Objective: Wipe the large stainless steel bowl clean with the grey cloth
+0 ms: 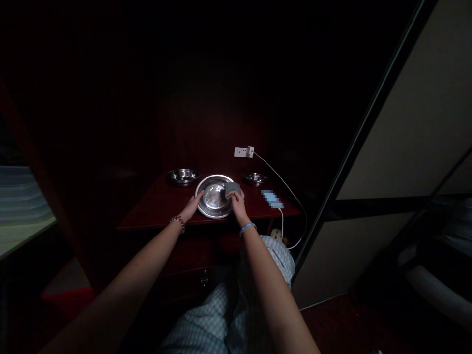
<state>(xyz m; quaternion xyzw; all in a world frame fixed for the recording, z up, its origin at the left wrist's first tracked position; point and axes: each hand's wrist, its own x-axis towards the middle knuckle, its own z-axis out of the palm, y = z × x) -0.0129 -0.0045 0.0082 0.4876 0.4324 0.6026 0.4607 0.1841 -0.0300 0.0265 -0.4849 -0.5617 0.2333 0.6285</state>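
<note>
**Tight lanes across the dark wood shelf [155, 214] — far side crowded**
Barely a gap between the steel bowl [183, 177] and the round steel plate [214, 196]; a narrow one from plate to smaller bowl [254, 179]. Wider room left of the left hand [192, 207]. Right of the right hand [236, 200] and its grey sponge [232, 189] — a blurred flat object [272, 198], then a white cable [280, 173], before the dark door frame [363, 132].

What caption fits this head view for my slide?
Left hand holds a steel plate, right hand a grey sponge on it.
</note>
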